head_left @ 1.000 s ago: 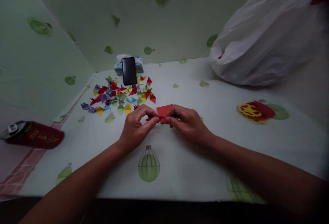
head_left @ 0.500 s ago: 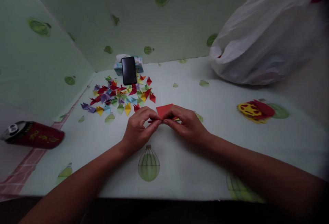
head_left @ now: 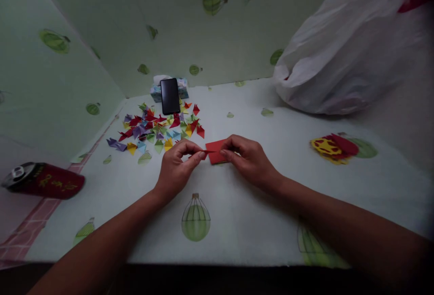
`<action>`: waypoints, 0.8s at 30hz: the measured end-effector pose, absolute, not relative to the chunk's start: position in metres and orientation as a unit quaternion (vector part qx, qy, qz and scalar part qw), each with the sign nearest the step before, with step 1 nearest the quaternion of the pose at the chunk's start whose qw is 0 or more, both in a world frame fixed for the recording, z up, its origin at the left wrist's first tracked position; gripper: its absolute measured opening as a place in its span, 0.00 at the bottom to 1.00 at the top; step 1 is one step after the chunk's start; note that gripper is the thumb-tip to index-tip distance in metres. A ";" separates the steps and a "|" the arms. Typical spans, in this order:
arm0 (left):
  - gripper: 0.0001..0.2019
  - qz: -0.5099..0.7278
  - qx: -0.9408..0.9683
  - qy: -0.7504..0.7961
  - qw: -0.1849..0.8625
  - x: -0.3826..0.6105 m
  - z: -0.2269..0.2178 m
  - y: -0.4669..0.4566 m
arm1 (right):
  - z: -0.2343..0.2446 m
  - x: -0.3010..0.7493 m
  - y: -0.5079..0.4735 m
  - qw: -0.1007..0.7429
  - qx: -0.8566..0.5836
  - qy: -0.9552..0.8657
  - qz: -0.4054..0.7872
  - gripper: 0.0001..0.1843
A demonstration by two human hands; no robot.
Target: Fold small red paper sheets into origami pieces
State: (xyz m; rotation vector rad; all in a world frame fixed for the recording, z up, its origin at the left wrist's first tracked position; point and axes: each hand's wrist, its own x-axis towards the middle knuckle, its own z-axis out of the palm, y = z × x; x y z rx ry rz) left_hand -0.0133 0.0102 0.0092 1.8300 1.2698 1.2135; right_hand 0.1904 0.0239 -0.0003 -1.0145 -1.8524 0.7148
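1. From my end I see the left hand (head_left: pixel 178 164) pinching one end of a thin folded red paper (head_left: pixel 210 151) between thumb and forefinger.
2. My view has the right hand (head_left: pixel 249 161) closed, thumb against forefinger, at the other end; I cannot tell how much paper its fingertips cover.
3. That folded paper is above flat red paper (head_left: pixel 214 145), near the middle of the worktop (head_left: pixel 244 218), well in from the front edge.
4. Toward the back left corner I see many colourful folded papers (head_left: pixel 158 128), with a phone (head_left: pixel 170 96) leaning on a tissue box (head_left: pixel 184 89).
5. A red can (head_left: pixel 50 180) lies at the left edge.
6. Toward the right edge I see red and yellow cut-outs (head_left: pixel 345 145); a white bag (head_left: pixel 332 55) fills the back right corner.
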 end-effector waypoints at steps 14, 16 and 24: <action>0.05 0.439 0.749 0.438 0.235 -0.010 0.006 0.008 | -0.007 0.186 0.021 0.431 -0.355 -0.774 0.300 0.04; 0.05 0.432 0.778 0.412 0.197 -0.010 0.004 0.008 | -0.007 0.187 0.021 0.441 -0.331 -0.788 0.276 0.02; 0.03 0.426 0.804 0.387 0.147 -0.009 0.003 0.007 | -0.005 0.187 0.019 0.452 -0.311 -0.796 0.254 0.08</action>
